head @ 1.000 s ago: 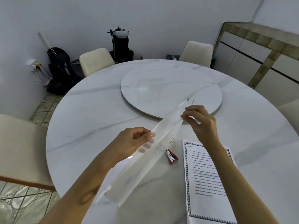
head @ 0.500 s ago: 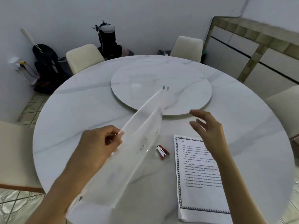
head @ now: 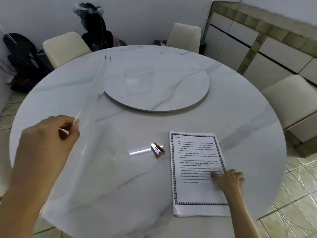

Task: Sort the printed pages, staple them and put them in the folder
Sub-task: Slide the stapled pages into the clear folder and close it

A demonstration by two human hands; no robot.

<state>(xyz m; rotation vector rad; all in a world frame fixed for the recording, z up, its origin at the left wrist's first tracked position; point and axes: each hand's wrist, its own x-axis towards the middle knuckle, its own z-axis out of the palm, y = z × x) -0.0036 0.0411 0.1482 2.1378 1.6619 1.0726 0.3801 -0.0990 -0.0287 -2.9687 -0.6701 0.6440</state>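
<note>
My left hand (head: 49, 134) pinches the edge of a clear plastic folder (head: 91, 107), which it holds up over the left side of the table, tilted away from me. A stack of printed pages (head: 197, 170) with a patterned border lies flat at the near right. My right hand (head: 229, 180) rests on the stack's right edge, thumb on the top sheet and fingers curled at the side. A small red and silver stapler (head: 157, 149) lies on the table just left of the pages.
The round white marble table (head: 240, 117) carries a raised turntable (head: 171, 86) at its centre. Cream chairs (head: 65, 47) stand around it. Black bags (head: 22, 57) sit on the floor at the far left, and cabinets line the right wall.
My right hand let go of the folder and dropped to the right edge of the printed pages. My left hand swung the folder to the left, away from the stapler.
</note>
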